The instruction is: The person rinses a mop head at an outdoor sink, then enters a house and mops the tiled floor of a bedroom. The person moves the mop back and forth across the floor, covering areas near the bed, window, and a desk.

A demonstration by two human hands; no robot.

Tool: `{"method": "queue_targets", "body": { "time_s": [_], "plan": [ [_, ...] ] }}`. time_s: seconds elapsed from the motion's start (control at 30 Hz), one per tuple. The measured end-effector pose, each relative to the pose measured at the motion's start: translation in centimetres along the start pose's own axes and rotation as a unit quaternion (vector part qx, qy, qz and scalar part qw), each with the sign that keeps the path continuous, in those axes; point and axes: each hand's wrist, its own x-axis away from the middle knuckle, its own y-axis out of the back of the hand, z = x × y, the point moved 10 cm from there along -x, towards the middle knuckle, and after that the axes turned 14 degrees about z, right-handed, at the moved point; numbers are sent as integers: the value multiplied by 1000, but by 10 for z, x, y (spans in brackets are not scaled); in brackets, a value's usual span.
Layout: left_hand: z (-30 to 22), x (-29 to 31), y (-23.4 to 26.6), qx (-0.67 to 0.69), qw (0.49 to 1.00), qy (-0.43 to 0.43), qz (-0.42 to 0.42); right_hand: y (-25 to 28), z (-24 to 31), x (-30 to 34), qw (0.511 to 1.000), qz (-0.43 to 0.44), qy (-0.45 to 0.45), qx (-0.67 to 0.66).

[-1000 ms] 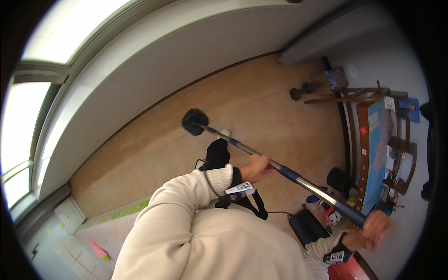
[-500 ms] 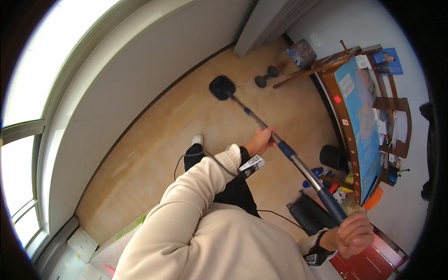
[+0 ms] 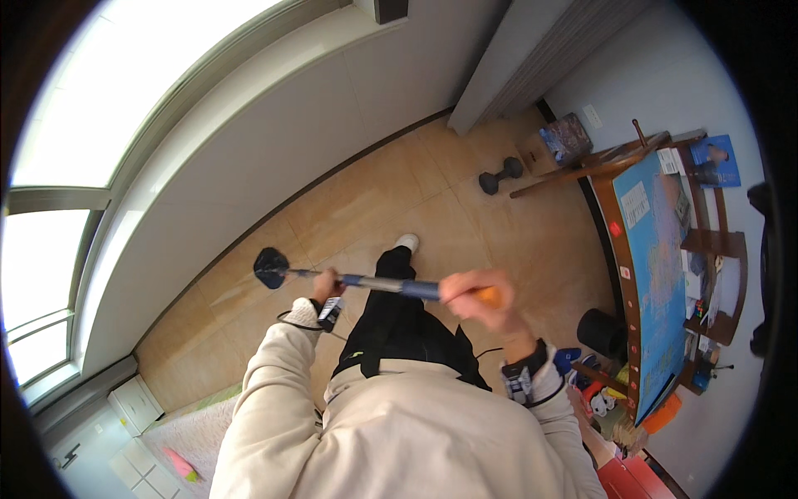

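Note:
A long-handled mop (image 3: 378, 284) lies almost level across the view, in front of my legs. Its pole is silver and blue, with an orange end. The dark, flat mop head (image 3: 271, 268) is at the left, over the tiled floor and not far from the wall's base; I cannot tell if it touches the tiles. My left hand (image 3: 327, 285) is closed round the thin part of the pole, close to the head. Round the thick end, my right hand (image 3: 482, 299) is closed and slightly blurred, with the orange tip showing beside it.
On the floor at the far right lies a dumbbell (image 3: 500, 175), near a box (image 3: 565, 140). A desk (image 3: 648, 249) with a map top runs along the right wall, a black bin (image 3: 602, 333) beside it. A window wall (image 3: 274, 141) curves along the left. A bed (image 3: 208, 432) stands at the lower left.
The mop has swung from pointing far ahead to lying nearly crosswise. Its head and my left hand moved left and nearer; my right hand came up and left. My legs now show more.

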Motion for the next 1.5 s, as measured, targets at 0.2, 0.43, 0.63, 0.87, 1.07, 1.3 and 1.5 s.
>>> {"method": "queue_targets", "body": {
  "time_s": [0.2, 0.43, 0.63, 0.87, 1.07, 1.3, 1.5],
  "plan": [
    [-47, -35, 48, 34, 997, -30, -65, -7, 19, -69, 991, 98, 31, 88],
    [-73, -50, -143, 89, 988, 26, 127, 93, 109, -35, 987, -67, 110, 99],
    [-82, 24, -330, 159, 967, 64, 189, 122, 195, 45, 964, 44, 226, 136],
    [-53, 45, -452, 66, 947, 78, 303, 113, 218, 172, 870, -310, 282, 259],
    [-21, 20, -501, -131, 925, 59, 350, 82, 167, 249, 744, -566, 245, 256],
    [99, 16, -460, -275, 906, 66, 314, 17, 86, 360, 767, -563, 204, 231],
    [304, 155, -446, -402, 849, 72, 337, -116, 99, 526, 667, -638, 169, 345]
  ]
}}
